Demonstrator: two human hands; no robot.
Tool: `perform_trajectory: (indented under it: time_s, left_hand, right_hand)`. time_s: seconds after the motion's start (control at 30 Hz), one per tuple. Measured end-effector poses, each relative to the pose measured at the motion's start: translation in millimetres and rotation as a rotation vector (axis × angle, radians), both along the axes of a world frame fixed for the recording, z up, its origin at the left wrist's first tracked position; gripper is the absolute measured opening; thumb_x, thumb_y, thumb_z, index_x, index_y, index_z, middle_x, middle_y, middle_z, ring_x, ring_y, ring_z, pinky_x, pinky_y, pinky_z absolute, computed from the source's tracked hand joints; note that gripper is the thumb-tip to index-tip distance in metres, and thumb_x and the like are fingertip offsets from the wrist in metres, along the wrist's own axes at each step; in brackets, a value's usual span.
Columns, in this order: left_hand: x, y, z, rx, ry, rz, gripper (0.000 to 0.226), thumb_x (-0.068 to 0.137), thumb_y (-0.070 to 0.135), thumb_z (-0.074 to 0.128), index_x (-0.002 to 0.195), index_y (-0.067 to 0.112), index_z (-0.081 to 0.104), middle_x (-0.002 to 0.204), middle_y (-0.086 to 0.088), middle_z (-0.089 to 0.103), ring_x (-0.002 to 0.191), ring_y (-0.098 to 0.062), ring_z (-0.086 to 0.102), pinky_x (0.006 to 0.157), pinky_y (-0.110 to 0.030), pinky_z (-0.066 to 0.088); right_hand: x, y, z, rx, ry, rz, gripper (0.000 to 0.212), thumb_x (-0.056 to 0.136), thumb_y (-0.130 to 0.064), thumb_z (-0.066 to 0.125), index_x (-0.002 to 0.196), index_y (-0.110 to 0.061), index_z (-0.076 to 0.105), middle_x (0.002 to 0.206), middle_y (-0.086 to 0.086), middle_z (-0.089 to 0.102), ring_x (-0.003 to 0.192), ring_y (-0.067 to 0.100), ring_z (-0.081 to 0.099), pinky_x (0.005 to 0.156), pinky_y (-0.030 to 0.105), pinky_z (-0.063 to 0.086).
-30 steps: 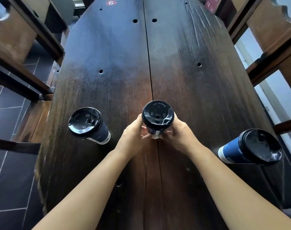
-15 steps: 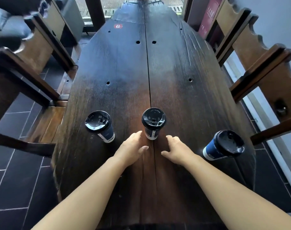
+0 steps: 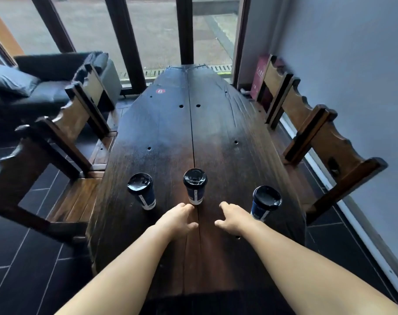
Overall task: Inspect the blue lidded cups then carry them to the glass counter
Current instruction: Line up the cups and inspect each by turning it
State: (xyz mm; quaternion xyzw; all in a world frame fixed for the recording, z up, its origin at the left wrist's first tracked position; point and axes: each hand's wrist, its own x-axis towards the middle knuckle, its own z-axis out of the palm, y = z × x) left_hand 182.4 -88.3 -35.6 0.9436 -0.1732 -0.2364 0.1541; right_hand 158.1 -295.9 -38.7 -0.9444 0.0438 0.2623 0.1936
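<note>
Three blue cups with black lids stand upright in a row across the near part of a long dark table (image 3: 216, 137): the left cup (image 3: 141, 190), the middle cup (image 3: 195, 186) on the seam between the two planks, and the right cup (image 3: 264, 204) near the table's right edge. Each shows a white label strip low on its side. Both bare forearms reach in from the bottom. The left hand (image 3: 176, 218) lies low over the wood, palm down, fingers loosely spread and holding nothing; its fingertips come just short of the middle cup's base, and contact there seems unlikely, though the angle makes it hard to be sure. The right hand (image 3: 233, 217) is likewise empty and spread, between the middle and right cups, its outer edge close beside the right cup. Wooden chairs (image 3: 84, 119) flank the table, a dark sofa (image 3: 34, 87) sits far left, and a red round marker (image 3: 160, 91) lies at the table's far end.
</note>
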Motion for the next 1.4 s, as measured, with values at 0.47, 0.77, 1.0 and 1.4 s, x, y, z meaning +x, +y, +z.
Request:
perform_trajectory:
  time_s: [0.47,0.77,1.0,1.4]
  left_hand:
    - [-0.3,-99.2,-3.2,-0.149,-0.047,-0.145,0.053,0.095,0.036,0.066,0.141,0.016,0.052,0.127,-0.004,0.066,0.114,-0.023,0.064,0.099,-0.034,0.049]
    - [3.9,-154.8,-47.3,-0.270,0.003,-0.077,0.061,0.090,0.042,0.073,0.141,0.019,0.048,0.130,0.001,0.059,0.115,-0.020,0.062,0.101,-0.036,0.051]
    - [20.3,-191.4,-85.7,-0.497,0.170,0.027,0.084,0.077,0.027,0.087,0.145,0.034,0.037,0.131,0.013,0.058,0.115,-0.008,0.061,0.094,-0.020,0.050]
    - [25.8,-202.4,-104.3,-0.740,0.268,0.094,0.058,0.080,0.026,0.086,0.130,0.032,0.056,0.114,0.009,0.073,0.099,-0.009,0.072,0.089,-0.029,0.058]
  right_hand:
    - [-63.7,-84.9,24.4,0.118,-0.070,-0.197,0.051,0.092,-0.042,0.062,0.137,-0.020,0.054,0.127,0.003,0.065,0.115,0.021,0.063,0.099,0.034,0.049]
    - [-60.9,-177.1,32.2,0.132,-0.228,-0.570,0.022,0.090,-0.041,0.069,0.091,-0.020,0.066,0.086,-0.006,0.068,0.085,0.017,0.066,0.072,0.030,0.048]
    - [-23.0,-186.9,-7.7,0.366,-0.196,-0.461,0.096,0.078,-0.036,0.085,0.156,-0.031,0.029,0.155,0.002,0.036,0.138,0.020,0.048,0.110,0.036,0.044]
    - [-7.3,-174.7,-26.7,0.418,-0.222,-0.400,0.092,0.077,-0.034,0.085,0.154,-0.027,0.035,0.142,-0.002,0.057,0.131,0.015,0.053,0.109,0.027,0.040]
